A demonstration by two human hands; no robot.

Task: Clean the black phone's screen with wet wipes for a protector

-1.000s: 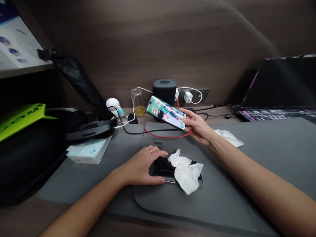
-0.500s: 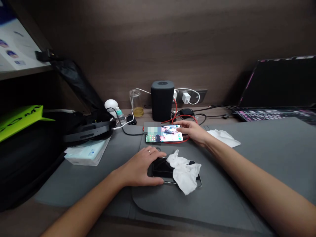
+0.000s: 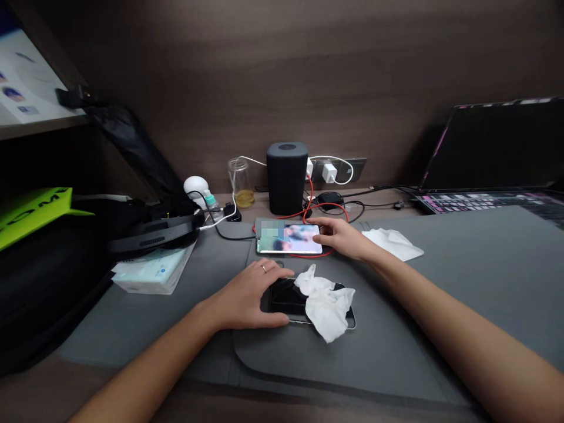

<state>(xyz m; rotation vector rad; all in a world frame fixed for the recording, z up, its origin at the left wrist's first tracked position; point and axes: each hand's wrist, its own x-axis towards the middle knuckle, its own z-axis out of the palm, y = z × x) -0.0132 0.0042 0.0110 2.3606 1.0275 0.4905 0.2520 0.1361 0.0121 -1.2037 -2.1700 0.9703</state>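
My left hand [image 3: 247, 296] lies on the left end of a dark phone [image 3: 286, 298] that rests flat on a grey mat [image 3: 388, 352], its fingers curled round the phone's edge. A crumpled white tissue [image 3: 326, 299] covers the phone's right half. Farther back, a second phone with a lit screen [image 3: 288, 238] lies flat on the mat. My right hand [image 3: 341, 238] holds its right end, thumb on top. A red cable [image 3: 308, 208] loops around it.
Behind the phones stand a dark cylinder speaker [image 3: 286, 176], a glass jar [image 3: 238, 182], and white chargers [image 3: 328, 172] in a wall socket. Another tissue [image 3: 392, 242] lies right. An open laptop [image 3: 493, 170] is far right. A tissue pack [image 3: 152, 270], black bags and a green item [image 3: 33, 211] crowd the left.
My right hand lowered the lit phone from a tilted, raised position down flat onto the mat. My left hand stayed on the dark phone.
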